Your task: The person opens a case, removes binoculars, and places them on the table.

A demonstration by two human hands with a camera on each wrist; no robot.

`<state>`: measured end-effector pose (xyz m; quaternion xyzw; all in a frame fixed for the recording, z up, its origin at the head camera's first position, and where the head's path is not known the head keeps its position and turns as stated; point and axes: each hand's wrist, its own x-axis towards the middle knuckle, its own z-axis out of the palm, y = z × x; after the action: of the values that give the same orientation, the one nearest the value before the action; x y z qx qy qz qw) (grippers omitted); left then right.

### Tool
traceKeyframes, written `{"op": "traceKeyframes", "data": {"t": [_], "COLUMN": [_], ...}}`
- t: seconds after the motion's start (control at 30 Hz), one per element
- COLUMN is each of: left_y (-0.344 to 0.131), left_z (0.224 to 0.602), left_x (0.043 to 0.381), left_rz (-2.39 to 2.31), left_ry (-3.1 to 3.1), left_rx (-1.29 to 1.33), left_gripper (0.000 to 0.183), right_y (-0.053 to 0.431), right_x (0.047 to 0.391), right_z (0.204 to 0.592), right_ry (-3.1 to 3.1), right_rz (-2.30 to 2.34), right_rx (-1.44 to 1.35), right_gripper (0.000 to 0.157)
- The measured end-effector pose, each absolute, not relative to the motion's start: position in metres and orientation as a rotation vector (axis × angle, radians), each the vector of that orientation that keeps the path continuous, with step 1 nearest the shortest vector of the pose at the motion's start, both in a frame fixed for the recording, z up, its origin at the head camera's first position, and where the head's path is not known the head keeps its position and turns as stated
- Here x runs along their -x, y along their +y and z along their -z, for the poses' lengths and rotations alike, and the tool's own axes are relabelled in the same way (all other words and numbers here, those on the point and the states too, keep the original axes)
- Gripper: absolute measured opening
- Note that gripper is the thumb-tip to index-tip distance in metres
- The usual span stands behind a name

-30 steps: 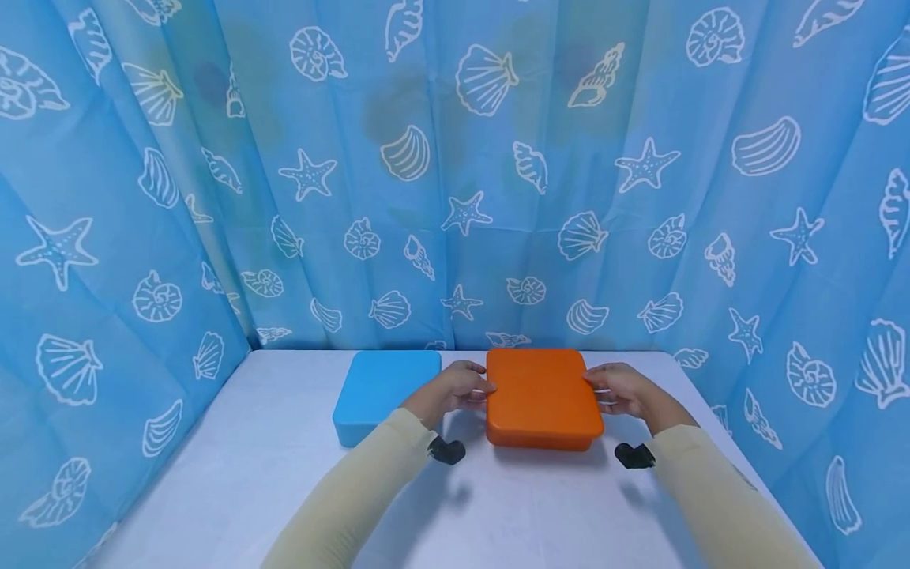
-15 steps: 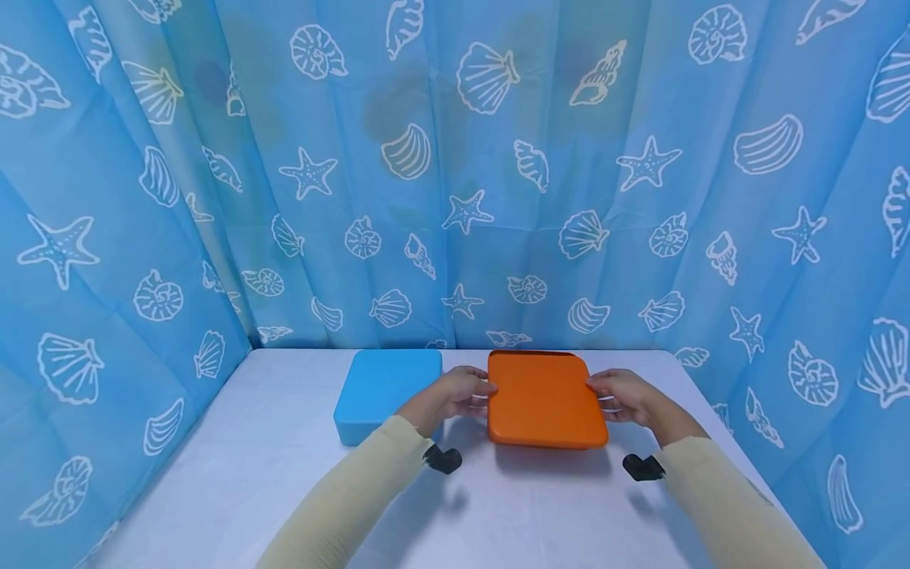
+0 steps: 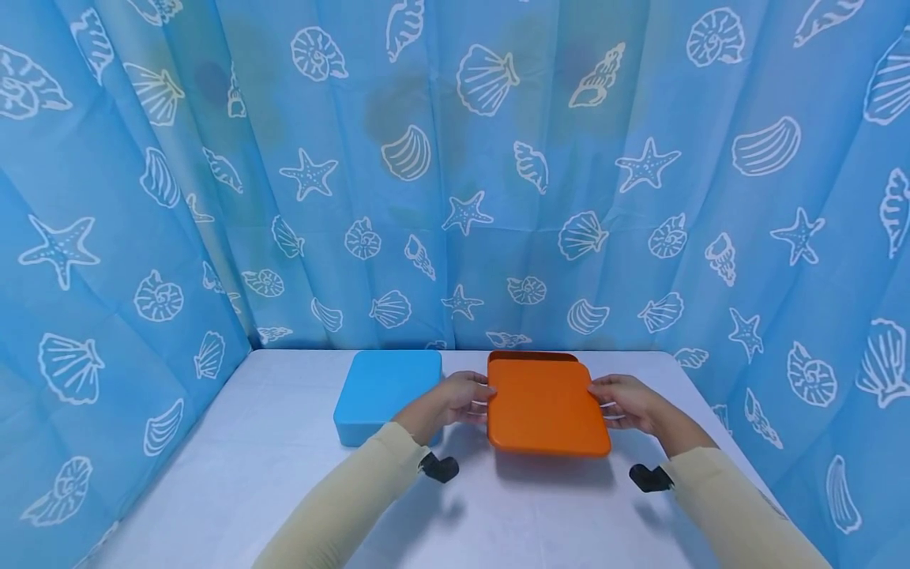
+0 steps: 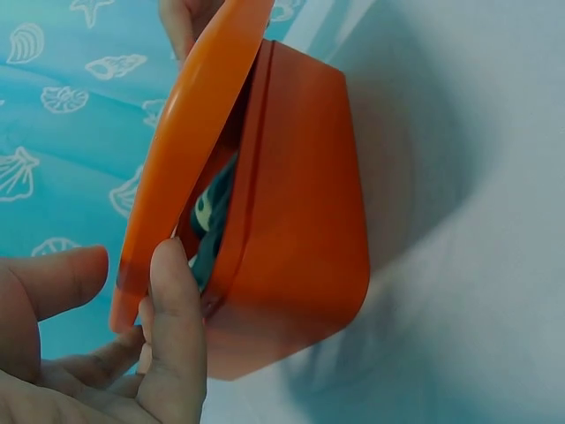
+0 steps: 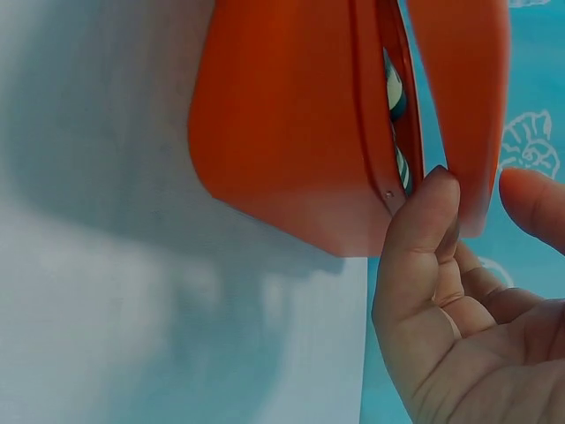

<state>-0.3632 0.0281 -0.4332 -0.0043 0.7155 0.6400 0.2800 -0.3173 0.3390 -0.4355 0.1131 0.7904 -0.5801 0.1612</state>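
Note:
An orange lid point(image 3: 547, 407) sits raised and shifted toward the person over an orange box point(image 4: 305, 194), whose dark inside shows at the back edge. My left hand point(image 3: 460, 399) holds the lid by its left side, thumb on top and fingers beneath. From the opposite side my right hand point(image 3: 626, 403) pinches the lid in the same way. Through the gap under the lid, dark green fabric with pale markings point(image 4: 212, 221) shows inside the box. The right wrist view shows pale-patterned contents point(image 5: 395, 88) in that gap too.
Just left of the orange box stands a closed light blue box point(image 3: 387, 391). Both stand on a white table point(image 3: 213, 474), near its back edge. A blue curtain point(image 3: 455, 158) with white shell prints hangs behind and at both sides.
The lid has come up off the orange box at the back and moved toward the person with both hands, opening a dark gap. The blue box has stayed put.

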Motion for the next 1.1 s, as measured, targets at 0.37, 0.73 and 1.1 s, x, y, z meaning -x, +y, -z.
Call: {"op": "traceKeyframes", "data": {"t": [0.37,0.73,1.1], "left_y": [0.023,0.016,0.016], "left_z": [0.432,0.436,0.441], "left_x": [0.352,0.344,0.336], "left_rz": [-1.711,-1.692,-1.691], "left_ry": [1.909,1.906,1.910], "left_rx": [-0.013,-0.045,-0.043], "left_gripper": [0.036,0.042,0.041], "right_y": [0.339,0.334,0.336], "right_x": [0.308,0.294,0.286], "right_z": [0.441,0.441,0.445], "right_ry": [2.267,2.275,2.288], "right_rz": [1.647,1.635,1.616], "right_rx": [-0.309,-0.299,-0.298], "right_gripper": [0.072,0.071,0.072]}}
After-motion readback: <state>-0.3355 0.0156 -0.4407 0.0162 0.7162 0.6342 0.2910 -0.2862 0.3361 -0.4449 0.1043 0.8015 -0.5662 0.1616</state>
